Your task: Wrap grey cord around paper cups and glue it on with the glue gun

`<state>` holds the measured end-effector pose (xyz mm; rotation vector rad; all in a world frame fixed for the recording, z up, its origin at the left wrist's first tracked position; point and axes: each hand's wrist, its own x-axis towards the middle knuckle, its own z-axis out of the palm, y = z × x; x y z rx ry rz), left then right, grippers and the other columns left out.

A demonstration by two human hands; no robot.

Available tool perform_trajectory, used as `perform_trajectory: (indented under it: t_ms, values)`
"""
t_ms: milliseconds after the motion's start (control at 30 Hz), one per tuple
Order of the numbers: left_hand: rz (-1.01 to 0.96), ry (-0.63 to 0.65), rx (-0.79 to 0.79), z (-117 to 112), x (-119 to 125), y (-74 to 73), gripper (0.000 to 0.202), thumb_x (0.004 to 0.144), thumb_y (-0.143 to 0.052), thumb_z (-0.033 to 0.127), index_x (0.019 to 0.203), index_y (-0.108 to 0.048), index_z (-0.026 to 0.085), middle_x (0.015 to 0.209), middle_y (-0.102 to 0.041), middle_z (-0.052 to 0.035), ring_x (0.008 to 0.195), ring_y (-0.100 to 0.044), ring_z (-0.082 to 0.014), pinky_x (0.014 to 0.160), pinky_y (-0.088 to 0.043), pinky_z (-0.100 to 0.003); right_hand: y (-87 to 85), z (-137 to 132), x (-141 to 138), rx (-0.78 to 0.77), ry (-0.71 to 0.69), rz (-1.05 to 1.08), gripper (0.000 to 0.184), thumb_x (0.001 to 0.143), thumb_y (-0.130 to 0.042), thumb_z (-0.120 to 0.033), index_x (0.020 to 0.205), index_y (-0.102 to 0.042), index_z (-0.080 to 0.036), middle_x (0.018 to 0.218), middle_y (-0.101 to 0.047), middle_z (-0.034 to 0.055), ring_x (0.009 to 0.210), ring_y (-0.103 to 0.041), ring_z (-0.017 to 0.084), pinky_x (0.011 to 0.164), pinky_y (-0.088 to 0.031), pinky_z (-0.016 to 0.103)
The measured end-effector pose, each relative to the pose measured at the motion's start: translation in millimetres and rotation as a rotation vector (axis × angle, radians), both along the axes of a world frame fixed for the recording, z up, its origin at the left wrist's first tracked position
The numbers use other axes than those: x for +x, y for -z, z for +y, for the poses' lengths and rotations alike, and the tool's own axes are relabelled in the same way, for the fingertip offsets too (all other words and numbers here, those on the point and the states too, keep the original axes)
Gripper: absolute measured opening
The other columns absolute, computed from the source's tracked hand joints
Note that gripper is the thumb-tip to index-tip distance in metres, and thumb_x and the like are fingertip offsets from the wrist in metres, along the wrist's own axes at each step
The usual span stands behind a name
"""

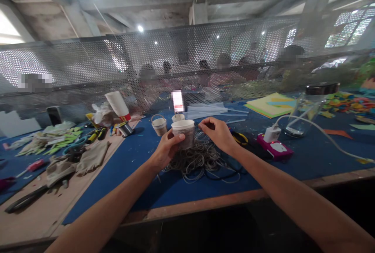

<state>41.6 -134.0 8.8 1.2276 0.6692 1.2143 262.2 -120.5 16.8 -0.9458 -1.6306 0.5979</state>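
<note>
My left hand (168, 148) is wrapped round a white paper cup (184, 132), which has grey cord wound about its outside. The cup is upright, with its rim facing up. To the right of it and apart from it, my right hand (216, 131) is closed in a pinch. Whatever lies between its fingertips is too small to make out. Beneath both hands spreads a loose tangle of grey cord (202, 159). Just behind the held cup stands another cup (177, 117), partly hidden. A small bucket-like cup with a handle (159, 127) stands to the left.
A phone with a lit screen (177, 101) stands at the back. On the left are stacked paper cups (117, 104), gloves (93, 157) and scissors. To the right lie a purple power socket (275, 147) with a white charger, a glass jar (304, 112) and coloured sheets (271, 104).
</note>
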Motion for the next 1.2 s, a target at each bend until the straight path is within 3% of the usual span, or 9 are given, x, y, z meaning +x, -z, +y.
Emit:
perform_trajectory:
  t_ms: [167,467,967,1067,1200]
  values:
    - [0.008,0.037,0.004,-0.7,-0.8,0.3,0.06,0.077,-0.086,0.035,0.132,-0.07,0.016,0.129,-0.074,-0.0145,0.118,-0.07,-0.0344,0.103,-0.056,-0.046,-0.1,0.3,0.0,-0.007,-0.015,-0.035,0.023,0.091,-0.068,-0.043,0.088,-0.071,-0.021,0.081,-0.072,0.0031,0.075,-0.065,0.018,0.07,-0.051,0.032]
    - [0.013,0.102,0.002,1.7,-2.6,4.4,0.058,0.08,-0.084,0.035,0.132,-0.07,0.014,0.133,-0.073,-0.0158,0.12,-0.07,-0.0353,0.102,-0.056,-0.044,1.4,1.2,-0.8,-0.038,-0.044,-0.009,0.033,0.088,-0.071,-0.052,0.086,-0.071,-0.019,0.078,-0.071,0.0029,0.073,-0.064,0.018,0.069,-0.049,0.031]
    - [-0.018,0.1,-0.029,-1.6,-1.8,0.1,0.055,0.078,-0.084,0.035,0.127,-0.073,0.014,0.125,-0.076,-0.0159,0.12,-0.07,-0.036,0.104,-0.055,-0.047,5.1,6.6,1.0,-0.059,-0.026,-0.032,0.037,0.088,-0.07,-0.056,0.085,-0.07,-0.019,0.074,-0.07,0.0023,0.072,-0.064,0.019,0.071,-0.05,0.032]
    - [-0.033,0.103,-0.038,-1.8,-2.8,-1.4,0.053,0.078,-0.083,0.036,0.125,-0.074,0.014,0.124,-0.077,-0.015,0.119,-0.07,-0.0345,0.104,-0.056,-0.045,7.9,9.5,4.0,-0.075,0.01,-0.07,0.03,0.089,-0.07,-0.049,0.087,-0.069,-0.02,0.077,-0.07,0.0026,0.073,-0.064,0.019,0.071,-0.05,0.032]
    - [-0.075,0.099,-0.032,0.6,-4.6,-2.5,0.048,0.081,-0.081,0.034,0.125,-0.074,0.016,0.128,-0.076,-0.0116,0.118,-0.07,-0.0287,0.101,-0.056,-0.038,9.5,11.9,6.6,-0.033,0.16,-0.087,0.015,0.088,-0.069,-0.028,0.099,-0.067,-0.018,0.096,-0.07,0.0066,0.081,-0.065,0.019,0.081,-0.053,0.035]
